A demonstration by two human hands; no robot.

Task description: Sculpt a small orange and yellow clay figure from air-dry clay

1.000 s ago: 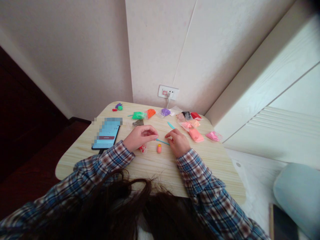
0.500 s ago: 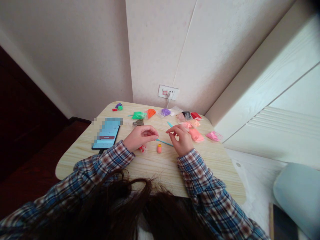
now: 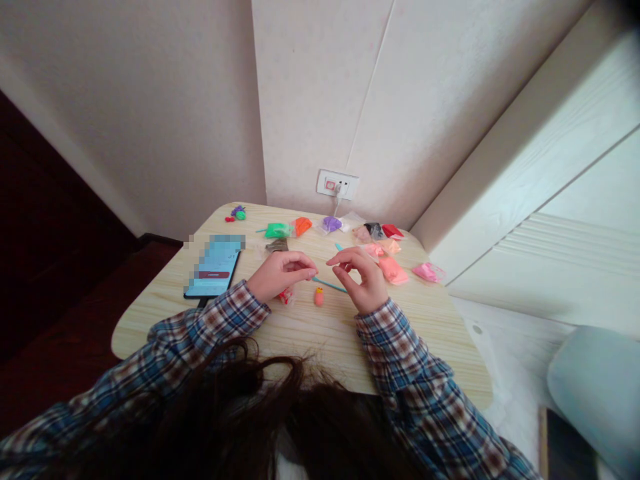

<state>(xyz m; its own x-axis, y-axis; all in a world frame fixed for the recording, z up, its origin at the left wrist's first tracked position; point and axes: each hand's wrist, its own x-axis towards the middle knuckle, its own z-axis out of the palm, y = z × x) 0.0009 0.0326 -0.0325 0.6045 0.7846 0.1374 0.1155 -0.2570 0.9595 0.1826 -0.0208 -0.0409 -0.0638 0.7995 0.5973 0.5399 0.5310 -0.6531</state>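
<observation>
From my end, a phone (image 3: 220,257) lies on the desk (image 3: 145,320). My left hand (image 3: 280,275) has fingertips nearly together at the thin blue stick (image 3: 331,285); I can't tell if it's gripped. The small pink-and-yellow figure (image 3: 319,297) is on the desk, between my hands. My right hand (image 3: 364,279) is half open, visibly holding nothing.

the single view looks from the person's head, forward and steeply down, over dark hair (image 3: 225,427) close at the near side, across the pale tabletop (image 3: 310,340) to the far wall (image 3: 310,87). the left hand (image 3: 281,275) and right hand (image 3: 364,280) fall mid-view, farther off than the hair.
</observation>
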